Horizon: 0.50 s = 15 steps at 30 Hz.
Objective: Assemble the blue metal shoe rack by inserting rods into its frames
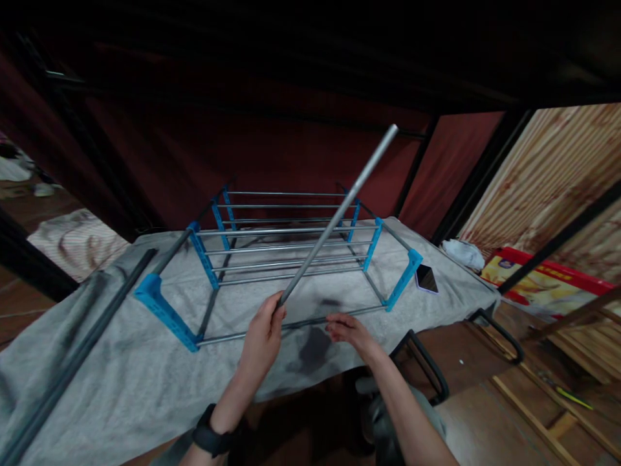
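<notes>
A grey metal tube [339,213] slants up and to the right, its lower end in the closed fingers of my left hand [264,333]. My right hand [347,330] is beside it, above the front bar of a rack, with fingers slightly bent and apart and nothing in them. The rack [291,231] of grey tubes and blue plastic end pieces lies on a grey cloth. Its nearest blue end pieces [165,314] are joined along the bottom by a bar [223,338]; no bar spans their tops.
Loose dark tubes [82,349] lie on the cloth [145,382] at the left. A phone [427,278] rests right of the rack. Dark posts [417,162] and a low overhead frame surround the bed. A red and yellow box [528,278] stands farther right.
</notes>
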Tool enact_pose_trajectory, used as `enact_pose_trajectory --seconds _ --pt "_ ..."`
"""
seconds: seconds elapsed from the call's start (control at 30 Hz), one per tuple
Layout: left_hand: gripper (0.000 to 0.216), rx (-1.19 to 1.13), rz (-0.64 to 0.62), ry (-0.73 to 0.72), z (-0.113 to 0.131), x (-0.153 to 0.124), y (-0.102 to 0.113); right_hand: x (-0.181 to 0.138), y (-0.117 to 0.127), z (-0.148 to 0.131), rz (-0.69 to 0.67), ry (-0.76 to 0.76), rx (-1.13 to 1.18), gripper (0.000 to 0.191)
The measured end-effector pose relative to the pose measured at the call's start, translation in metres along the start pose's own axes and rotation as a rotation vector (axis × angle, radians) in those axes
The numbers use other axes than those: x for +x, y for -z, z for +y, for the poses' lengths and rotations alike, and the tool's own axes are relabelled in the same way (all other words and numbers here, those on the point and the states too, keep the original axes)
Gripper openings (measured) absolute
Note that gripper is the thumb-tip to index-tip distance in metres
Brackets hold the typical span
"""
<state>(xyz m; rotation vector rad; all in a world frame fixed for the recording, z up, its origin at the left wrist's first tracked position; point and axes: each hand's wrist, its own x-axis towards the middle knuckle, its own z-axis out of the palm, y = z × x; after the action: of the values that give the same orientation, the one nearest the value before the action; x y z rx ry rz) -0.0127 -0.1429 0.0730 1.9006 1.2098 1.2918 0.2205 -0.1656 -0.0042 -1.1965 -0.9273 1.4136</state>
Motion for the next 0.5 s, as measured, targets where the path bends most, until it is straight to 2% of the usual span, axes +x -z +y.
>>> enact_pose_trajectory --seconds 0.2,0.37,0.5 --pt "0.033 0.246 -0.062 -0.131 -0.039 -0.005 0.008 0.003 0.007 -0.019 0.061 0.049 0.158 0.033" --pt "0.035 0.481 -0.149 -0.142 -0.070 -0.016 0.009 0.010 0.017 -0.026 0.145 0.104 0.310 0.035" --pt "0.039 0.660 -0.233 -0.139 -0.082 -0.023 0.011 0.013 0.023 -0.029 0.178 0.132 0.403 0.036"
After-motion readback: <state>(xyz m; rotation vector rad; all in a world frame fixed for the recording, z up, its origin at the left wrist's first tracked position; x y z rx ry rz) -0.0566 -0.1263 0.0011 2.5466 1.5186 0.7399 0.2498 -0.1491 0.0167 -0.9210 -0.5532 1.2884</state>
